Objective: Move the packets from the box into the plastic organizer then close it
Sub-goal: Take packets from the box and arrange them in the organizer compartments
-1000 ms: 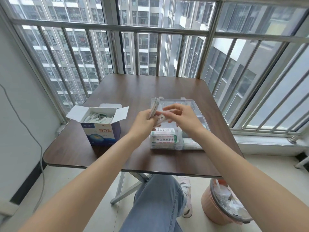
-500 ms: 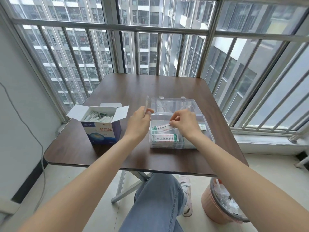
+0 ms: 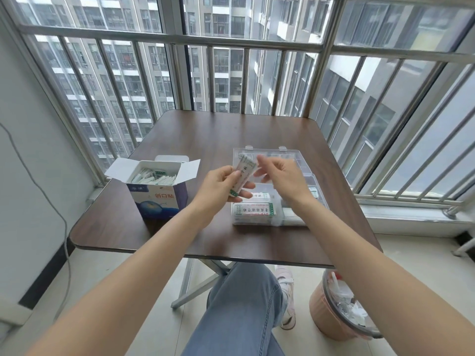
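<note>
Head view, looking down past two bare forearms onto a dark brown table [image 3: 180, 140] set against a barred window. The left hand [image 3: 221, 187] is raised just above the near left corner of the clear plastic organizer [image 3: 303, 176], its thumb and fingers pinched on a small stack of white packets [image 3: 244, 174] with green print; the stack stands tilted, its upper end leaning away and to the right, its lower end between the fingertips. The right hand [image 3: 282, 176] hovers just beside that stack, on its right, over the middle of the organizer, fingers spread and loosely bent, blurred at the tips; it holds nothing, and whether a fingertip touches the stack cannot be told.

The organizer lies on the table right of centre with its transparent lid [image 3: 270, 156] folded back flat on the far side. In its near left compartments more packets lie flat [image 3: 253, 209], printed side up; the right compartments are mostly hidden by the right wrist.

The cardboard box [image 3: 156, 199] stands well to the left of both hands, flaps open, with white packets [image 3: 154, 177] crowded inside.

A pink wastebasket [image 3: 331, 319] stands on the floor under the table's near right corner, beside a denim-clad knee [image 3: 244, 299].
</note>
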A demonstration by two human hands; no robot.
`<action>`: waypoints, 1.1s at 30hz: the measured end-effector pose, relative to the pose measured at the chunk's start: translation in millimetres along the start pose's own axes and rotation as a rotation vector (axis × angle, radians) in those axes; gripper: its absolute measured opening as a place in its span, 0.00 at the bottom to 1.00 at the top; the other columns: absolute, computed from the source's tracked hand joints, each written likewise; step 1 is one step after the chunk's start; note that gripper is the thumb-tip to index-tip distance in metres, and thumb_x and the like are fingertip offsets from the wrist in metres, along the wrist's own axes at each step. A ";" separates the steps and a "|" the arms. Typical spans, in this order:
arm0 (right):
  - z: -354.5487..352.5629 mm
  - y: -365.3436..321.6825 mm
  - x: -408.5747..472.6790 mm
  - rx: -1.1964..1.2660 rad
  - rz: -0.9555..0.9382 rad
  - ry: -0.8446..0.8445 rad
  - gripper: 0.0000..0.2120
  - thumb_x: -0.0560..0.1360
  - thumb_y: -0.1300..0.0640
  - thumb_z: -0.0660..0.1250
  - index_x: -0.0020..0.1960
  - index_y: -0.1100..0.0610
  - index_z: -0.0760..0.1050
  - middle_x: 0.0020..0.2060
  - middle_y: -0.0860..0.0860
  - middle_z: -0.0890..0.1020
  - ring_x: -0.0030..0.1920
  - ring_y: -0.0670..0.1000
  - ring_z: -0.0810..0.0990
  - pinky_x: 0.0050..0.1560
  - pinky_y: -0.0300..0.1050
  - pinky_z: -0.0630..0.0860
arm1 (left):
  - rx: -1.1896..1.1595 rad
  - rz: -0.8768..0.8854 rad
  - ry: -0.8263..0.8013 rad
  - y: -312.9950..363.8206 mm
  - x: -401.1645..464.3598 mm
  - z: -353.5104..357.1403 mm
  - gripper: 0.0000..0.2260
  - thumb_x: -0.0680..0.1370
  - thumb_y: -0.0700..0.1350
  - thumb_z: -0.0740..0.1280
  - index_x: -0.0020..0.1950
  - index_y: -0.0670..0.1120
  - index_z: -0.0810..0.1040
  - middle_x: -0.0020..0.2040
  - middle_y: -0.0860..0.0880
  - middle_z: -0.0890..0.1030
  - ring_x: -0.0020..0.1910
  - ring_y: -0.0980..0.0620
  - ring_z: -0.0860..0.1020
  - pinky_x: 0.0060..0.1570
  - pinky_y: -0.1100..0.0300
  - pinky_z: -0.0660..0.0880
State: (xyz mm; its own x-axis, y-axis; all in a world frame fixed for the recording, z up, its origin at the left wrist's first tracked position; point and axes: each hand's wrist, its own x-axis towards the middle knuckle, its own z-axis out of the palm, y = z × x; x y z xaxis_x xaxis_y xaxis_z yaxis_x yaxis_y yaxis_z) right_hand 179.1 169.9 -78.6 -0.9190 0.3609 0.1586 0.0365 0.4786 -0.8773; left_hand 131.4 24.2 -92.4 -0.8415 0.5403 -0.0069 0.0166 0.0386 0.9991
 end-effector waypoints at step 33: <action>11.2 20.8 2.5 -0.596 0.061 -0.069 0.03 0.73 0.55 0.70 0.46 0.52 0.81 0.47 0.49 0.83 0.51 0.51 0.80 0.46 0.44 0.74 | 0.514 0.073 0.344 0.7 12.5 2.5 0.07 0.78 0.41 0.66 0.53 0.43 0.81 0.44 0.48 0.81 0.42 0.54 0.77 0.41 0.68 0.67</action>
State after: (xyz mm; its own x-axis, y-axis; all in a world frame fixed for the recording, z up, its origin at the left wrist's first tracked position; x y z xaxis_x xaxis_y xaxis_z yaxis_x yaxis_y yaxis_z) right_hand 173.2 171.9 -101.5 -0.9309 0.3587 0.0685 0.2856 0.8321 -0.4755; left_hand 122.3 33.1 -91.8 -0.9529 0.2580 0.1598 0.2661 0.4577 0.8483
